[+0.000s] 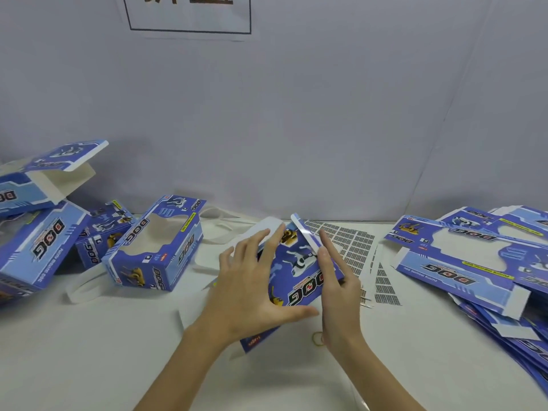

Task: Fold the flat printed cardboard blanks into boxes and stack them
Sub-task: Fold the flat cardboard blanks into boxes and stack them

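While the left hand point(255, 280) lies spread on the blank point(299, 271), the right hand's point(335, 280) straight fingers press its flap point(305, 232)

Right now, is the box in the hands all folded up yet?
Not yet. The box between the left hand and right hand is half-formed: its end flap sticks up, untucked.

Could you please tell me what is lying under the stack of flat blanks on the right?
Beneath the flat blanks, only white table shows, plus sticker sheets tucked at their left edge. Anything further under is covered.
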Available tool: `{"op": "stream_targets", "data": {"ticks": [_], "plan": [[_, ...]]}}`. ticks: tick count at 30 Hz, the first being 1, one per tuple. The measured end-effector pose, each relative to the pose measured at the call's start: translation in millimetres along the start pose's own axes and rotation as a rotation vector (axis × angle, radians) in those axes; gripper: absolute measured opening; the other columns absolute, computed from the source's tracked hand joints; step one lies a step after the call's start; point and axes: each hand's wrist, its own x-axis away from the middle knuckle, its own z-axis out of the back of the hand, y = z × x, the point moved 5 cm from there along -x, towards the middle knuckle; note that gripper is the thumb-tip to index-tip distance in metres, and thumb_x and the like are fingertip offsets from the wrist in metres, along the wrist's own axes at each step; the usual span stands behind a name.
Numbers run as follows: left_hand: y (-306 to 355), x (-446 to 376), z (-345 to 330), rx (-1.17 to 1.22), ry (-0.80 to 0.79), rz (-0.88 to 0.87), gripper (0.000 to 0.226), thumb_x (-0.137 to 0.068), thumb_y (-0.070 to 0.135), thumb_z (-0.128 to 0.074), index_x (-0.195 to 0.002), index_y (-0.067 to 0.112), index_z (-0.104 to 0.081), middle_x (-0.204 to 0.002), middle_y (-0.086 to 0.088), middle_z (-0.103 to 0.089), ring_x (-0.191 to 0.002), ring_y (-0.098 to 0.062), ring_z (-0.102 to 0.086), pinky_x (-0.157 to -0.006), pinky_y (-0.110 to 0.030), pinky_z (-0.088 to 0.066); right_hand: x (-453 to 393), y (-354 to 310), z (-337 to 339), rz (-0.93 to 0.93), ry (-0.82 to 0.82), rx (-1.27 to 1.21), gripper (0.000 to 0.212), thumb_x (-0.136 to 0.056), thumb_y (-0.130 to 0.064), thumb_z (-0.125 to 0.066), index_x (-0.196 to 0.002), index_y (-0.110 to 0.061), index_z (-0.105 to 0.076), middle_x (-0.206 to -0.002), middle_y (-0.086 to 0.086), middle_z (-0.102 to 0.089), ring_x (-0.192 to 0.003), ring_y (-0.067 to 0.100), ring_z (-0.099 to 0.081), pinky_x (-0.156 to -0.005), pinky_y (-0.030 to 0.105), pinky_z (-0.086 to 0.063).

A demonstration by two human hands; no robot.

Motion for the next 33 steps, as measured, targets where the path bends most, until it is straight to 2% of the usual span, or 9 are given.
{"op": "stream_targets", "data": {"ticks": [4,7,11,13,15,18,22,26,33], "plan": [[3,-1,0,0.001,0.047,-0.032,0.131,-0.061,0.098,-0.055,-0.164,0.039,0.002,-0.153,0.015,-0.034,-0.137,-0.008,-0.035,-0.115,-0.043,-0.036,1,-6,-1,0.016,-0.045,0.055,0.034,-0.100,-0.041,-0.062,-0.133,-0.047,-0.069,-0.121,-0.004,-0.078,-0.108,0.023,-0.077,-0.070,0.029,-0.064],[-5,-3,16,-0.052,0.124,-0.130,0.130,-0.064,0.084,-0.068,-0.166,0.033,-0.005,-0.155,0.010,-0.035,-0.140,-0.013,-0.036,-0.119,-0.050,-0.029,-8,-17,-3,0.043,-0.197,0.123,0.042,-0.104,-0.036,-0.064,-0.145,-0.043,-0.061,-0.128,-0.003,-0.074,-0.117,0.025,-0.073,-0.076,0.032,-0.065],[-14,-4,26,-0.049,0.096,-0.248,0.131,-0.064,0.070,-0.079,-0.166,0.035,-0.004,-0.162,0.012,-0.022,-0.154,-0.012,-0.018,-0.125,-0.060,-0.017,-16,-30,0,0.072,-0.370,0.267,0.058,-0.098,-0.043,-0.057,-0.153,-0.057,-0.043,-0.126,-0.005,-0.065,-0.123,0.022,-0.068,-0.077,0.036,-0.065],[-15,-3,23,-0.027,0.059,-0.244,0.132,-0.064,0.068,-0.079,-0.165,0.036,-0.001,-0.164,0.013,-0.015,-0.157,-0.008,-0.009,-0.126,-0.062,-0.011,-13,-29,-3,0.113,-0.401,0.361,0.058,-0.095,-0.054,-0.058,-0.150,-0.062,-0.041,-0.127,-0.004,-0.061,-0.124,0.022,-0.067,-0.082,0.047,-0.066],[-10,-1,16,-0.075,0.056,-0.229,0.134,-0.064,0.070,-0.077,-0.166,0.032,0.001,-0.166,0.010,-0.011,-0.159,-0.010,-0.001,-0.126,-0.064,-0.008,-11,-27,-5,0.193,-0.375,0.447,0.056,-0.097,-0.055,-0.058,-0.150,-0.062,-0.041,-0.130,0.001,-0.060,-0.121,0.025,-0.066,-0.086,0.056,-0.064],[8,-1,8,-0.172,0.131,-0.199,0.137,-0.064,0.083,-0.069,-0.167,0.021,-0.003,-0.165,-0.001,-0.021,-0.158,-0.023,-0.014,-0.122,-0.070,-0.011,-9,-21,-7,0.238,-0.329,0.476,0.051,-0.103,-0.048,-0.057,-0.151,-0.059,-0.044,-0.130,0.000,-0.061,-0.120,0.025,-0.065,-0.090,0.058,-0.061],[12,-2,13,-0.148,0.228,-0.147,0.139,-0.060,0.070,-0.075,-0.167,0.022,-0.001,-0.153,-0.004,-0.033,-0.143,-0.028,-0.034,-0.116,-0.070,-0.024,-7,-20,-8,0.183,-0.356,0.394,0.050,-0.101,-0.048,-0.055,-0.148,-0.060,-0.048,-0.137,-0.002,-0.064,-0.128,0.024,-0.063,-0.092,0.051,-0.062],[3,-2,20,-0.111,0.246,-0.126,0.140,-0.060,0.071,-0.079,-0.167,0.024,-0.001,-0.152,-0.001,-0.034,-0.141,-0.026,-0.038,-0.116,-0.066,-0.028,-4,-24,-13,0.205,-0.351,0.431,0.048,-0.101,-0.050,-0.057,-0.147,-0.060,-0.049,-0.131,0.004,-0.062,-0.121,0.025,-0.064,-0.085,0.053,-0.065],[7,-1,15,-0.163,0.278,-0.117,0.132,-0.066,0.077,-0.069,-0.166,0.017,-0.009,-0.152,-0.002,-0.037,-0.141,-0.025,-0.038,-0.118,-0.064,-0.024,2,-11,-19,0.185,-0.340,0.424,0.050,-0.106,-0.039,-0.055,-0.151,-0.058,-0.045,-0.139,-0.002,-0.060,-0.125,0.021,-0.066,-0.092,0.050,-0.063]]}}
